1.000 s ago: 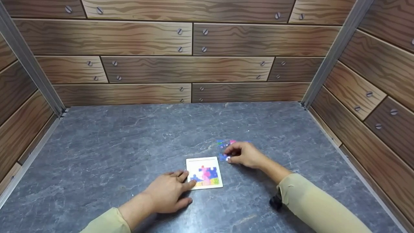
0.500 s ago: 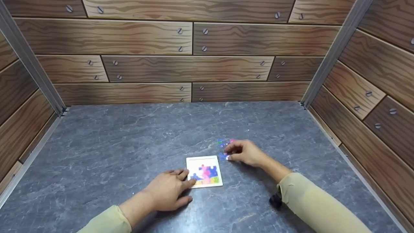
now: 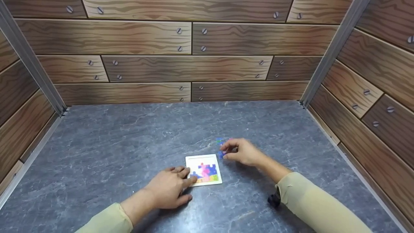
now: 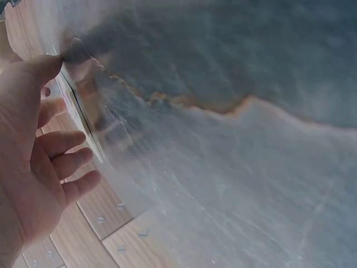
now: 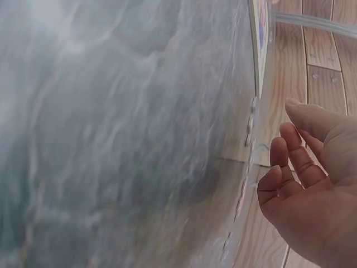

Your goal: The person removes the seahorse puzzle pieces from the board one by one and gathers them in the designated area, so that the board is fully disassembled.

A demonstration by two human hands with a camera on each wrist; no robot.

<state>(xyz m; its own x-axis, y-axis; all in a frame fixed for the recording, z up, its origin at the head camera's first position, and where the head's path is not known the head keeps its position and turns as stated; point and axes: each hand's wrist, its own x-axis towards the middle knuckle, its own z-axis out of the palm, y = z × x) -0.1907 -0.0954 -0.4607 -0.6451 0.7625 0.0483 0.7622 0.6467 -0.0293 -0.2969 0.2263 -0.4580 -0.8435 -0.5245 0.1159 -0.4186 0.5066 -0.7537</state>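
Observation:
A small white puzzle tray (image 3: 194,164) lies on the table, its lower part filled with pink, blue and yellow pieces. My left hand (image 3: 168,187) rests at its left edge, index finger on the lower left corner; the left wrist view shows its fingers (image 4: 67,142) extended along the tray. Just right of the tray, my right hand (image 3: 244,152) hovers over loose puzzle pieces, thumb apart from bent fingers. A blue puzzle piece (image 3: 221,155) shows by its fingertips, and a blue-green piece (image 3: 219,140) lies farther back. The right hand covers part of the pieces.
The grey marbled table (image 3: 129,136) spreads around the tray. Wood-patterned walls (image 3: 190,68) with metal corner posts (image 3: 318,64) enclose it at the back and sides. A black band (image 3: 274,200) sits under the right sleeve.
My right hand has shifted slightly left over the loose pieces, covering more of the pink one. A white-marked piece by its thumb is no longer visible. The left hand stays on the tray.

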